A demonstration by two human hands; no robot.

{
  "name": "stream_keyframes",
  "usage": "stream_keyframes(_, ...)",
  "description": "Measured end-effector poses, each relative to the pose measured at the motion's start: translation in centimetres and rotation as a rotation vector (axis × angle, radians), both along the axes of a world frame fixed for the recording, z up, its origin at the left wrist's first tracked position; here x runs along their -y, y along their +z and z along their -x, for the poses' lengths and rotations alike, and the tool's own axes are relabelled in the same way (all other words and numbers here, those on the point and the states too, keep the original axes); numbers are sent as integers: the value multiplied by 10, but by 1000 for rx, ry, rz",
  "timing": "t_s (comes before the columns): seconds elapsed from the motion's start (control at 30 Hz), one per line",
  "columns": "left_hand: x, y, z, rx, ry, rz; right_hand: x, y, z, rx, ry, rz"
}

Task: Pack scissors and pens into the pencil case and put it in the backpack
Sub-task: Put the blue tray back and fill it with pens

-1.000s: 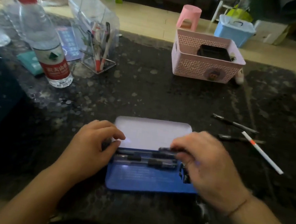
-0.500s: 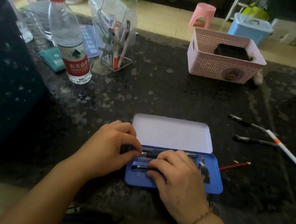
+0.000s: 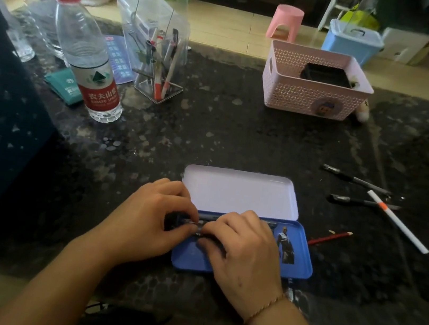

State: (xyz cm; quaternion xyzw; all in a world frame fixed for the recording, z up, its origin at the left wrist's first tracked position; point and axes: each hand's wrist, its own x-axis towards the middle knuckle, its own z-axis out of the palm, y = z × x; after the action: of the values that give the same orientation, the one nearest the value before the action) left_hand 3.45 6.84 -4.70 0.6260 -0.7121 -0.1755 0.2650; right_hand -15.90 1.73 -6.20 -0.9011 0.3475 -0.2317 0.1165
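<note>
Both grips work inside the open blue metal pencil case (image 3: 302, 259) on the dark speckled counter (image 3: 239, 138): left hand (image 3: 148, 222) and right hand (image 3: 244, 253) pinch dark pens (image 3: 209, 218). Lay them flat, parallel to the hinge. More pens (image 3: 355, 179) wait to my right; scissors not visible.

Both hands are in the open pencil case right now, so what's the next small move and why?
Probably lift the right hand and reach for the red pencil lying just right of the pencil case. The left hand can steady the pens already inside. Three more pens lie loose further right on the table, so packing looks unfinished.
</note>
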Motion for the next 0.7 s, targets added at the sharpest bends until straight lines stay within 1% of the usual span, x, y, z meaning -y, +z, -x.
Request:
stream_keyframes(0.3, 1, -3, -3, 43, -70, -8, 3, 2, 3, 38, -29, 51)
stream_keyframes(0.47, 1, -2, -2, 58, -67, -12, 13, 12, 12, 54, -9, -8)
stream_keyframes(0.53, 1, 0, 0, 41, -54, -9, 40, 20, 39, 87, -62, 14)
stream_keyframes(0.57, 1, 0, 0, 32, -49, -4, 60, 24, 56, 75, -138, 49)
stream_keyframes(0.6, 1, 1, 1, 28, -48, 4, 82, 29, 74, 20, -236, 85)
stream_keyframes(0.63, 1, 1, 1, 30, -51, 14, 105, 32, 92, -94, -347, 103)
stream_keyframes(0.7, 2, 1, 2, 42, -58, 19, 142, 36, 118, -438, -546, 70)
